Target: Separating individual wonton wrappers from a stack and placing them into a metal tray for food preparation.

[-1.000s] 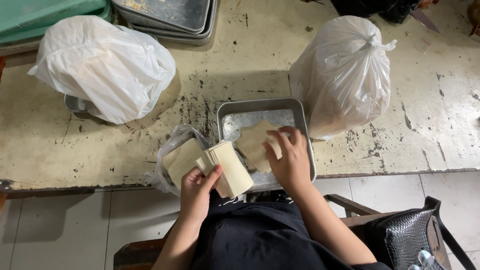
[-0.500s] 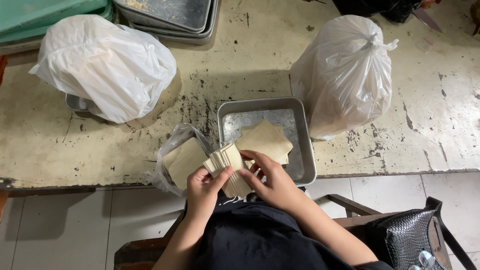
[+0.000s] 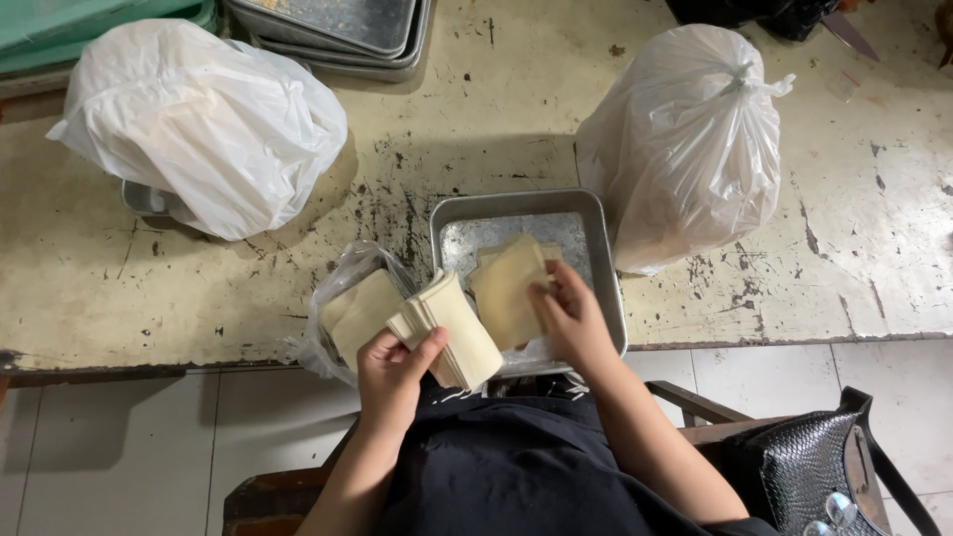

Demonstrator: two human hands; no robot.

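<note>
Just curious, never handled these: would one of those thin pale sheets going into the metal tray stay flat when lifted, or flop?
Probably floppy: the sheet under the right hand looks very thin. Likely light, since the left hand holds a whole stack with ease. It may tear if pulled; the pictures cannot settle that.

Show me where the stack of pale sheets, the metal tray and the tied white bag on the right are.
stack of pale sheets (image 3: 459, 333), head view, on its top sheet.
metal tray (image 3: 516, 201), head view, on its far rim.
tied white bag (image 3: 685, 149), head view, on its bulging middle.
</note>
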